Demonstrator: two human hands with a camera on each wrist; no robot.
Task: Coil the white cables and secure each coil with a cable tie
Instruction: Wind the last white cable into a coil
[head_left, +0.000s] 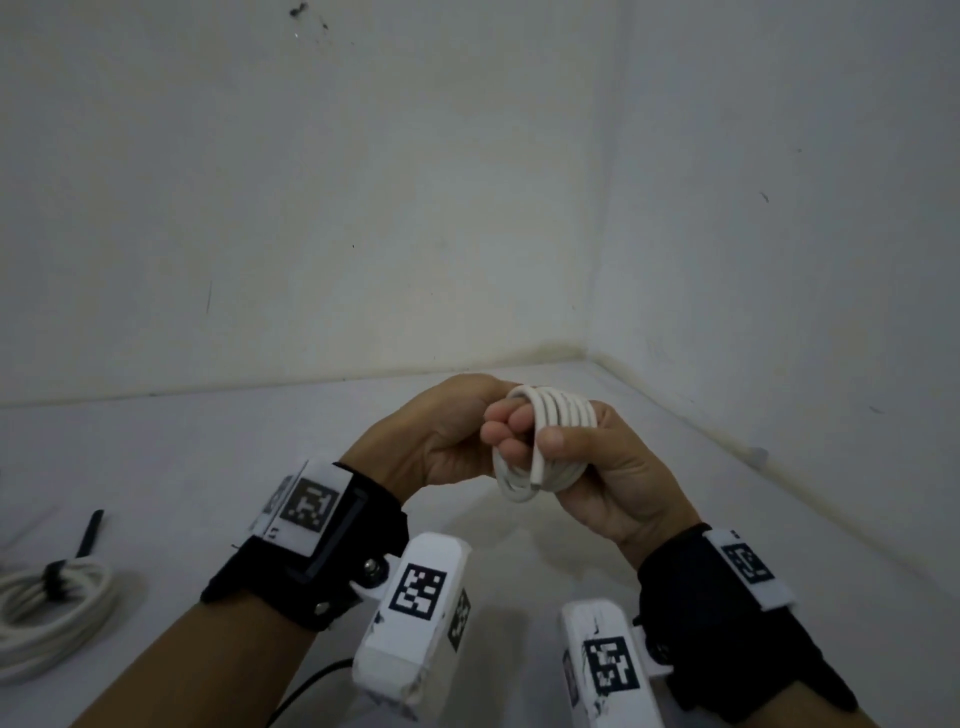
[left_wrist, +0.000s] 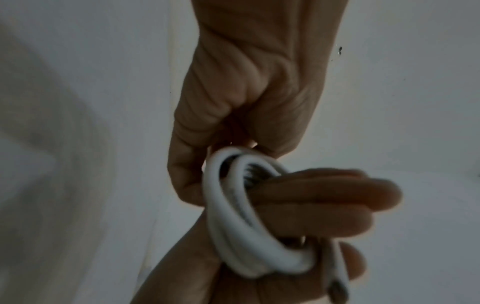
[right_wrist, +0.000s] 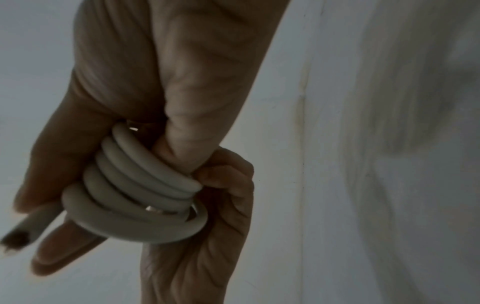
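two white cable coils are seen. one small coil (head_left: 545, 441) is held above the worktop (head_left: 675, 467) between both hands: the left hand (head_left: 447, 436) has its fingers curled through the loops, and the right hand (head_left: 597, 467) is closed around it, thumb pressed on top. about five tight turns are counted, with one cut end hanging loose. a second coil (head_left: 47, 618), bound by a black cable tie (head_left: 57, 577), lies on the worktop far left.

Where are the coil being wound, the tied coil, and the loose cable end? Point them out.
wound coil (head_left: 558, 410): head view, top loops.
tied coil (head_left: 78, 603): head view, right-hand loops.
cable end (head_left: 535, 480): head view, tip.
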